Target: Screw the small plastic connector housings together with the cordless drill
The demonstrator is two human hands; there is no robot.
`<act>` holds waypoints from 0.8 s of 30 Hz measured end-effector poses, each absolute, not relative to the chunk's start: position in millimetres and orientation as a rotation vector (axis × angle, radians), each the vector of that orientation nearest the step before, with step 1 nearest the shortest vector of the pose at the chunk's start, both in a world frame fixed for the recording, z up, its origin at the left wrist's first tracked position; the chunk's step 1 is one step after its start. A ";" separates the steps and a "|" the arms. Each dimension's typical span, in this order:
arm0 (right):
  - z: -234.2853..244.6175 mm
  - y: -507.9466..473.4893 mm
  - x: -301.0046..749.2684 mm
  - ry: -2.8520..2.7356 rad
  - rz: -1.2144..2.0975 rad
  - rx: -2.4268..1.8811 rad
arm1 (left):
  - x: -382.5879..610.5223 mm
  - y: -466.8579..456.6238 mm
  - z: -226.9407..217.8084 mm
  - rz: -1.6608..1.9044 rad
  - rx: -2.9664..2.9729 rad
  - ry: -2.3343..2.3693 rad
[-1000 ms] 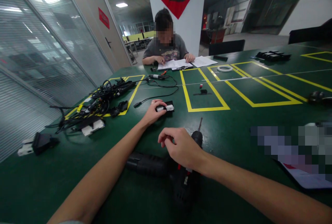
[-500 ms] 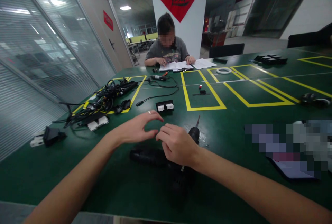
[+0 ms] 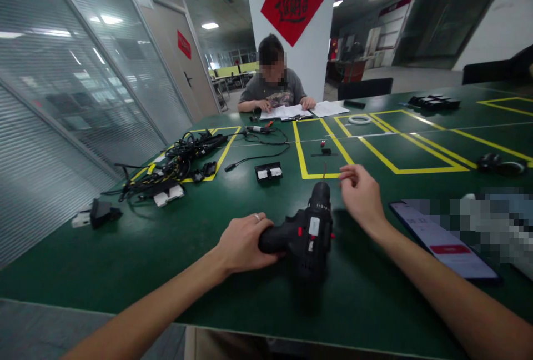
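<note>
Black cordless drill (image 3: 310,232) | left hand (image 3: 244,244) closed on grip (image 3: 272,242) | right hand (image 3: 360,192) free

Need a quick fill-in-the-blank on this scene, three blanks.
The left hand rests on a black cordless drill, its chuck pointing ____ from the person.
The smartphone lies to the ____ of the right hand.
Both hands of the seated co-worker rest on ____.

away; right; papers

One left hand (image 3: 244,244), one right hand (image 3: 360,193), one cordless drill (image 3: 312,232), one smartphone (image 3: 441,238), one white ring (image 3: 360,119) and one black block (image 3: 268,171) bearing two white labels (image 3: 262,174) on the table (image 3: 366,299), plus one seated co-worker (image 3: 272,79) and one red diamond banner (image 3: 293,1) on one white pillar (image 3: 312,65)
</note>
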State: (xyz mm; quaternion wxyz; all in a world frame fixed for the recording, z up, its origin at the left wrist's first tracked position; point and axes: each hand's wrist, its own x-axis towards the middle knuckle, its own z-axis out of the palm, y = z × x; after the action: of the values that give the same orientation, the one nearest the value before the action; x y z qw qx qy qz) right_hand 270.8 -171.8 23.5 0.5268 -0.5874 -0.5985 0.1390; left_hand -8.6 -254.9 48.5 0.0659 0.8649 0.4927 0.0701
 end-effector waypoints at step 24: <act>39.7 -214.7 246.7 -1.292 1.011 -1.012 | 34.9 -145.6 34.5 0.918 2.739 1.230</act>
State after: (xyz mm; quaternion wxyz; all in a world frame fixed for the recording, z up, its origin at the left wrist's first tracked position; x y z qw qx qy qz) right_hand 246.7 -214.7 39.7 0.5704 -0.4311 -0.5506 0.4308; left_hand 34.9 -145.6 34.5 0.0010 0.8723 0.3919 0.2924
